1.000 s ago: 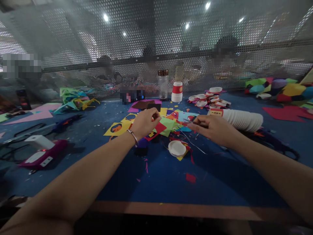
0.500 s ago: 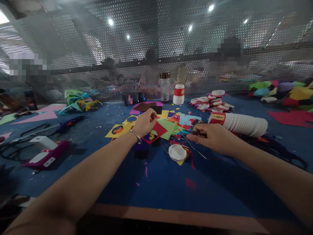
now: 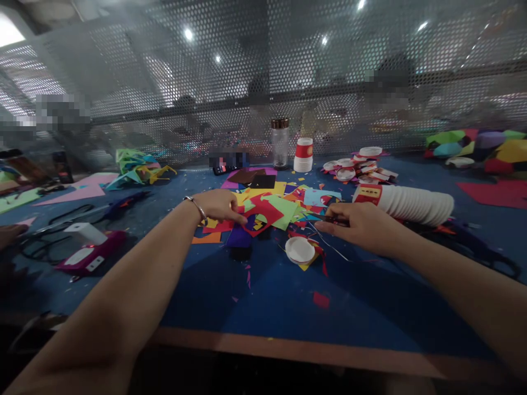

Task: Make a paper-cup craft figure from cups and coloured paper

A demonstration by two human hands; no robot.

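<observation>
The left hand (image 3: pixel 218 206) had dropped from its raised pinch and lay low on the paper pile (image 3: pixel 284 206). Its fingers were stretched flat, tips touching the red sheet (image 3: pixel 265 214). That sheet now rested on the pile at the middle of the desk (image 3: pixel 263 312), seemingly let go for the moment. The right hand (image 3: pixel 360 226) had barely shifted and was closed on a thin dark tool (image 3: pixel 334 220), probably scissors, just right of the pile.

Counted:
- one white lid (image 3: pixel 299 249) before the pile
- one lying cup stack (image 3: pixel 411 204) beyond the right hand
- one upright cup stack (image 3: pixel 303 156) at the far edge
- one jar (image 3: pixel 279 142) at the far edge
- one glue gun (image 3: pixel 93 257) toward the left edge
</observation>
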